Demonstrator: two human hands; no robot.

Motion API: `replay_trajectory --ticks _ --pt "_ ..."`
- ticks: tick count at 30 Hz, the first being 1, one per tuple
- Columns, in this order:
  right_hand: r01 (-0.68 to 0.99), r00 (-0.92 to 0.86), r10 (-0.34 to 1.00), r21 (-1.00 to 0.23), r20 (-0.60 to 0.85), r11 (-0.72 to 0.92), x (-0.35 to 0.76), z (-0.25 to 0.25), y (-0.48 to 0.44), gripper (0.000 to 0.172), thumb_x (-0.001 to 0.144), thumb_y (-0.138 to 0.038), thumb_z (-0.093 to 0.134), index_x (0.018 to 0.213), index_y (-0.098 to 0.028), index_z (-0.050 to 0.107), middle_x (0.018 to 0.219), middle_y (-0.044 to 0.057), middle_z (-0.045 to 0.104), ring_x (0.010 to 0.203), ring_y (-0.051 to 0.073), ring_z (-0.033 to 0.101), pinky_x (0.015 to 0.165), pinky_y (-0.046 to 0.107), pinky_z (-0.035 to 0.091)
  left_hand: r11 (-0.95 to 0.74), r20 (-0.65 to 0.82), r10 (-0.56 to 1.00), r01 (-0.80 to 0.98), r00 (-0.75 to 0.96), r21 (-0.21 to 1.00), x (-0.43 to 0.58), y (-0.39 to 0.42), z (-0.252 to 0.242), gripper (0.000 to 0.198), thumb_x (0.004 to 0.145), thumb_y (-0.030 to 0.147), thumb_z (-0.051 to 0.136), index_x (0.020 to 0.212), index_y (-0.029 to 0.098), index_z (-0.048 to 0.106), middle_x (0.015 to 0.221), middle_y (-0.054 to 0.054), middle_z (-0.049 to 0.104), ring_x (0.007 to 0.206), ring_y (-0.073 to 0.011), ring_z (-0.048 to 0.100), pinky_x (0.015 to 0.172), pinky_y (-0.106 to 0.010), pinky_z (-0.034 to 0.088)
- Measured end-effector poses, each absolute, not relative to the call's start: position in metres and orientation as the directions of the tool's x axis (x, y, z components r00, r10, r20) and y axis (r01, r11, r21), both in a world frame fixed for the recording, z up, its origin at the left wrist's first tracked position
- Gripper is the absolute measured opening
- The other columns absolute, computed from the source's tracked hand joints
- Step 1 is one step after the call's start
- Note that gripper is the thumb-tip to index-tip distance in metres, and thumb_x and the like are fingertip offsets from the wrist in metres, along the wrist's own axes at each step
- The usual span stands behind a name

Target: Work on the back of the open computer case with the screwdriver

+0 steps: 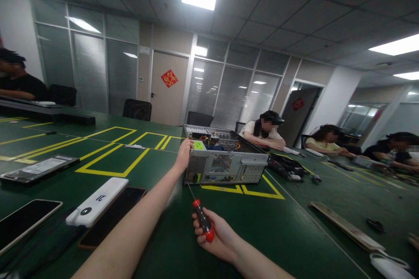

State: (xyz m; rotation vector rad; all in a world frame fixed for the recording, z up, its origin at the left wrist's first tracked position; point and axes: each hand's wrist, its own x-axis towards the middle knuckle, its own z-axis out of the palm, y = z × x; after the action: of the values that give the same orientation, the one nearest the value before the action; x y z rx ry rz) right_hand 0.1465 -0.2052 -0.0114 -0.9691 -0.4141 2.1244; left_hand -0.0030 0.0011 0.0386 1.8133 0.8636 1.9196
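Note:
A computer case (225,165) lies on its side on the green table, its open top showing wires and parts. The rear panel, with vents and ports, faces me. My left hand (185,154) grips the upper left corner of the case, close to a power supply (198,145) with a yellow-green label; some of its fingers are hidden. In my right hand (214,231) is a screwdriver (203,220) with a red and black handle. Its thin shaft points up and left, and the tip is at the panel's lower left corner. Whether the tip touches a screw is too small to tell.
To my left lie a hard drive (41,169), a white power bank (97,202) and two phones, one pale-edged (28,222), one brown-edged (111,216). Yellow tape marks the table. A long flat strip (347,226) lies at right. Other people sit at the far side.

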Motion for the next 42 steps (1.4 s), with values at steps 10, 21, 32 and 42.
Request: replay_trajectory --ticks 10,21,32,42 --pt "-0.499 -0.431 0.742 -0.549 -0.513 -0.670 0.1461 -0.0135 -0.2015 0.037 0.097 -0.037 0.044 0.087 -0.008 0.063 0.064 0.003 0.057 0.050 0.007 0.049 0.045 0.015 0.032 -0.732 0.750 0.648 0.164 -0.132 0.661 -0.0018 0.0046 0.0347 0.036 0.095 0.028 0.028 0.069 0.021 0.052 0.104 -0.006 0.068 0.120 -0.0187 0.055 0.115 -0.038 0.035" --pt "-0.519 -0.382 0.756 -0.554 -0.531 -0.651 0.1429 -0.0113 -0.2046 0.041 0.100 -0.037 0.039 0.086 -0.007 0.063 0.063 0.003 0.058 0.050 0.008 0.051 0.049 0.017 0.036 -0.749 0.764 0.637 0.150 -0.105 0.646 -0.0030 -0.0018 0.0398 0.034 0.094 0.028 0.027 0.067 0.023 0.048 0.097 -0.005 0.067 0.111 -0.0186 0.058 0.116 -0.038 0.034" --pt "-0.501 -0.392 0.741 -0.549 -0.545 -0.669 0.1446 -0.0112 -0.2042 0.038 0.098 -0.037 0.042 0.088 -0.007 0.064 0.063 0.003 0.058 0.051 0.008 0.052 0.050 0.017 0.036 -0.742 0.757 0.643 0.151 -0.116 0.653 -0.0027 -0.0005 0.0381 0.037 0.095 0.032 0.027 0.068 0.022 0.049 0.100 -0.006 0.067 0.112 -0.0184 0.058 0.117 -0.039 0.033" --pt "-0.449 -0.434 0.712 -0.553 -0.552 -0.702 0.1485 -0.0111 -0.1992 0.035 0.098 -0.041 0.043 0.091 -0.012 0.062 0.065 0.003 0.057 0.049 0.007 0.051 0.041 0.012 0.030 -0.741 0.761 0.637 0.176 -0.118 0.648 -0.0031 0.0005 0.0371 0.036 0.094 0.030 0.027 0.068 0.022 0.051 0.102 -0.006 0.068 0.115 -0.0187 0.057 0.116 -0.039 0.035"
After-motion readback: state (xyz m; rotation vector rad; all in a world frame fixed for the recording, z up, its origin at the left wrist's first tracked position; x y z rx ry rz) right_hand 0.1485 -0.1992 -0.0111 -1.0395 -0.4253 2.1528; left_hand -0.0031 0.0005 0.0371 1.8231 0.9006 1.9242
